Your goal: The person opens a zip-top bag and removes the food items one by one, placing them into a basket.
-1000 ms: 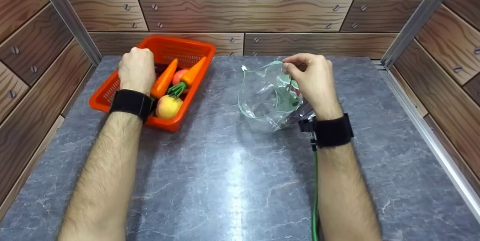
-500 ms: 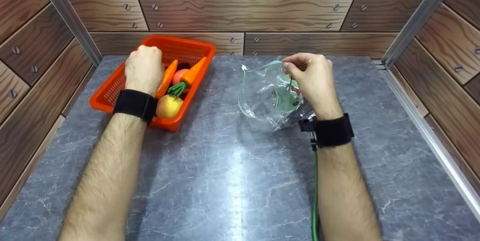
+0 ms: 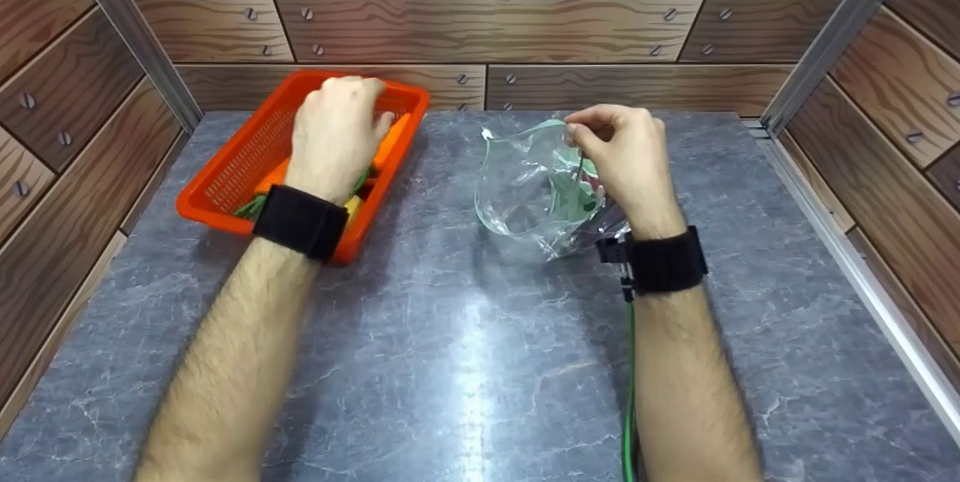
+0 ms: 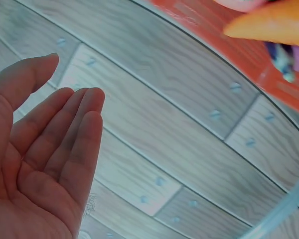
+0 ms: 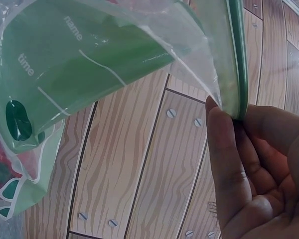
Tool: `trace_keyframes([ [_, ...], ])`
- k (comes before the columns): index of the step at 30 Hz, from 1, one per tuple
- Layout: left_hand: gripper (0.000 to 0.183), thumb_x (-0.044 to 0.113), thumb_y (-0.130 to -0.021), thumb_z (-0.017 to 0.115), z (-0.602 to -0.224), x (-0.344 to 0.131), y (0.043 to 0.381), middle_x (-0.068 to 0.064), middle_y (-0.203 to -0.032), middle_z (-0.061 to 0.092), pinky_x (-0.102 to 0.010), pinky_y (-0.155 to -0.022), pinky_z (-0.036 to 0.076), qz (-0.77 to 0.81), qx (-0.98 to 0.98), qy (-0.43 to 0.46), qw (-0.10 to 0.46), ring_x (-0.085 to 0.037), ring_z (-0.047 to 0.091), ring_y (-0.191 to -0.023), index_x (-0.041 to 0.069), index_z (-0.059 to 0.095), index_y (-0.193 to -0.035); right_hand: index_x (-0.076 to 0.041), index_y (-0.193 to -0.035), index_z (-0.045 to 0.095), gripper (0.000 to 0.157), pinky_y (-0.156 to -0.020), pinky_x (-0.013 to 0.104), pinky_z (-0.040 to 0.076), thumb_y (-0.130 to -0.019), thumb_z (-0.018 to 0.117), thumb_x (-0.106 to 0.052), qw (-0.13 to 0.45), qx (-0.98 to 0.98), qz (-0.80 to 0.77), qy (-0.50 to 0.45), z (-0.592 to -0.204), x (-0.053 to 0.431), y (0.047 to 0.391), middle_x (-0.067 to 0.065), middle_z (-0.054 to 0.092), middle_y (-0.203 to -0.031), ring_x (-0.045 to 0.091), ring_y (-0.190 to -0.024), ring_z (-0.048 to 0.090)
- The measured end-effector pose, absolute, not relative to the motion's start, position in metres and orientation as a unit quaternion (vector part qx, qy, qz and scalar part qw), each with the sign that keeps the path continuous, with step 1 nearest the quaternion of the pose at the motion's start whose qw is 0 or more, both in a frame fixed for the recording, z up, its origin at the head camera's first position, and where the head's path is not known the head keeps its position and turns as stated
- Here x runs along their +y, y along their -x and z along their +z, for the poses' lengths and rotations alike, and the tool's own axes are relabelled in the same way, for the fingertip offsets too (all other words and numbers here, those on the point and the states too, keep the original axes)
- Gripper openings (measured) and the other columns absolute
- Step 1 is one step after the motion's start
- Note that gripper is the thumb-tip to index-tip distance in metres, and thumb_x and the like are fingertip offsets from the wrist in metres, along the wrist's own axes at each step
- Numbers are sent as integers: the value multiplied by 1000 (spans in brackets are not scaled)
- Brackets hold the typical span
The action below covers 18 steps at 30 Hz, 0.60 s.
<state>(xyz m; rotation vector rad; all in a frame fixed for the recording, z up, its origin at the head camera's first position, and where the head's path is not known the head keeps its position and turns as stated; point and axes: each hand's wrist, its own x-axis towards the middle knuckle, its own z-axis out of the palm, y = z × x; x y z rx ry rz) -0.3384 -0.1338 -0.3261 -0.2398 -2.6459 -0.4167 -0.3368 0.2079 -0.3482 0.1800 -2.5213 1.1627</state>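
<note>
My left hand (image 3: 337, 137) is above the orange basket (image 3: 217, 223), thumb apart from the fingers. In the left wrist view that hand (image 4: 50, 144) has nothing between its gently bent fingers. Under and beside it lie a carrot (image 3: 391, 143), another carrot (image 3: 274, 176) with a green top, and a yellow fruit (image 3: 353, 206), partly covered by the hand and wrist. My right hand (image 3: 626, 155) pinches the rim of a clear zip bag (image 3: 517, 197) between thumb and fingertips. The bag's mouth gapes; green print (image 5: 94, 74) with "name" and "time" marks its side.
Dark and reddish shapes show through the bag's right side. A green cable (image 3: 630, 392) runs from the right wristband (image 3: 667, 263) toward the front. Wood-patterned walls (image 3: 487, 28) enclose the grey marbled table (image 3: 420, 362) at the back and sides.
My left hand has moved right across the basket, its fist loosening and thumb spreading. A carrot and its green top now show at the basket's left. The right hand and bag stay put.
</note>
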Motion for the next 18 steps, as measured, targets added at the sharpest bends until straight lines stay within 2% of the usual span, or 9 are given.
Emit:
trace_keyframes([
  [7, 32, 13, -110, 79, -322, -110, 328, -19, -132, 87, -64, -99, 69, -176, -947, 126, 239, -49, 84, -119, 2, 81, -140, -11, -120, 93, 15, -73, 9, 56, -111, 81, -15, 176, -891, 414, -61, -347, 208, 337, 14, 92, -107, -8, -76, 70],
  [10, 36, 15, -110, 80, -323, -99, 323, -17, -139, 85, -61, -105, 69, -178, -946, 139, 231, -46, 83, -126, 3, 80, -144, -11, -120, 93, 15, -73, 9, 56, -111, 81, -15, 176, -891, 415, -61, -347, 208, 337, 14, 92, -107, -7, -76, 70],
  [15, 49, 22, -111, 83, -327, -80, 315, -17, -156, 78, -53, -122, 64, -181, -949, 159, 204, -40, 78, -143, 4, 73, -156, -10, -120, 92, 15, -72, 9, 56, -111, 81, -15, 175, -891, 415, -60, -348, 208, 337, 15, 91, -106, -2, -78, 72],
  [18, 53, 24, -111, 84, -332, -69, 310, -17, -160, 76, -51, -125, 62, -184, -947, 175, 199, -38, 75, -147, 6, 71, -158, -10, -120, 92, 15, -72, 9, 56, -111, 81, -15, 175, -891, 414, -60, -348, 207, 337, 15, 91, -106, -2, -77, 72],
])
